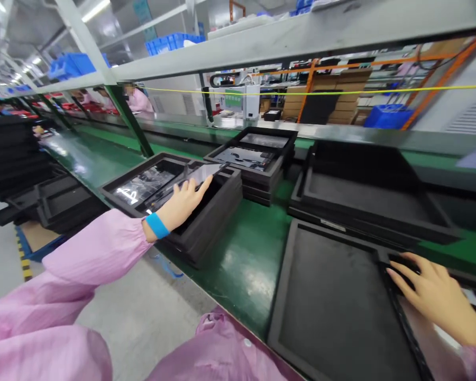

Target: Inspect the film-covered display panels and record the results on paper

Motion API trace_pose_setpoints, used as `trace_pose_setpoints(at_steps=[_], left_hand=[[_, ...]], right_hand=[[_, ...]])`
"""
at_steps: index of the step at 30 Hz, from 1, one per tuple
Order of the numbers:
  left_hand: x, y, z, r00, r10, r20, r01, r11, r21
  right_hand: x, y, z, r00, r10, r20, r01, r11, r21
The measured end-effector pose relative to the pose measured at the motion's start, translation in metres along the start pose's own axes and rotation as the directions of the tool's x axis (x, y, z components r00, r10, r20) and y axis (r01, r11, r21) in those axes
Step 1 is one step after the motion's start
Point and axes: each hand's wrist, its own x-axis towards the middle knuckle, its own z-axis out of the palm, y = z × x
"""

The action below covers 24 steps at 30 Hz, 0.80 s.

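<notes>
My left hand [182, 203], with a blue wristband, grips a thin flat screen panel [200, 173]. The panel is tilted over a stacked black foam tray [218, 211]; my thumb is hidden. Another glossy panel [143, 182] lies in that tray's far-left compartment. At the right, the fingers of my right hand [432, 291] are bent over the edge of a dark-rimmed panel [406, 323] with a glossy face. That panel leans at the right side of a near foam tray [333, 296], whose grey floor shows.
Behind stand more foam trays [257, 174] holding glossy panels, and a large deep tray [365, 185] at the right. All rest on a green bench [246, 259]. A metal shelf [262, 50] runs overhead. Black trays [16, 153] are piled at the left. Co-workers [138, 100] sit farther off.
</notes>
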Motion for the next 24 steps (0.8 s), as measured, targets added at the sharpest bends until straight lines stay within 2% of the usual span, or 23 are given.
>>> trace_pose_setpoints(at_steps=[2, 5, 7, 11, 14, 16, 18, 19, 20, 21, 22, 23, 24], left_hand=[[-0.004, 0.006, 0.012, 1.0, 0.0, -0.004, 0.0, 1.0, -0.02], [-0.007, 0.006, 0.024, 1.0, 0.022, 0.0, -0.022, 0.995, -0.098], [-0.003, 0.0, 0.033, 0.999, 0.046, -0.005, -0.046, 0.979, -0.196], [0.008, -0.016, 0.047, 0.995, 0.08, -0.064, -0.099, 0.911, -0.401], [0.006, -0.014, 0.039, 0.992, 0.043, -0.115, -0.092, 0.879, -0.468], [-0.005, 0.001, 0.024, 0.985, 0.03, -0.168, -0.116, 0.841, -0.528], [-0.023, 0.028, 0.009, 0.97, 0.076, -0.232, -0.21, 0.747, -0.631], [-0.033, 0.045, 0.003, 0.962, 0.11, -0.252, -0.259, 0.668, -0.698], [-0.043, 0.064, -0.002, 0.947, 0.197, -0.253, -0.32, 0.554, -0.768], [-0.052, 0.085, -0.005, 0.933, 0.302, -0.197, -0.315, 0.417, -0.852], [-0.059, 0.107, -0.006, 0.897, 0.436, -0.076, -0.217, 0.283, -0.934], [-0.065, 0.13, -0.007, 0.819, 0.559, 0.131, 0.024, 0.194, -0.981], [-0.068, 0.152, -0.006, 0.721, 0.657, 0.221, 0.255, 0.045, -0.966]], right_hand=[[0.0, -0.006, -0.007, 1.0, -0.017, 0.01, 0.017, 0.999, -0.028], [0.0, -0.011, -0.014, 0.997, 0.007, 0.073, -0.016, 0.994, 0.111], [0.001, -0.011, -0.015, 0.99, 0.091, 0.109, -0.113, 0.971, 0.213], [0.002, -0.006, -0.015, 0.958, 0.223, 0.183, -0.267, 0.923, 0.277], [0.005, 0.001, -0.03, 0.935, 0.247, 0.253, -0.321, 0.892, 0.317], [0.01, 0.007, -0.052, 0.925, 0.233, 0.301, -0.336, 0.871, 0.358], [0.019, 0.01, -0.084, 0.921, 0.198, 0.334, -0.336, 0.838, 0.429], [0.025, 0.009, -0.103, 0.926, 0.175, 0.336, -0.324, 0.825, 0.463], [0.031, 0.005, -0.124, 0.937, 0.144, 0.319, -0.293, 0.82, 0.491], [0.037, -0.002, -0.146, 0.955, 0.115, 0.274, -0.243, 0.833, 0.497], [0.042, -0.013, -0.168, 0.973, 0.066, 0.22, -0.168, 0.859, 0.484], [0.046, -0.028, -0.187, 0.993, -0.004, 0.116, -0.051, 0.885, 0.463], [0.048, -0.047, -0.204, 0.999, -0.053, -0.001, 0.049, 0.916, 0.398]])
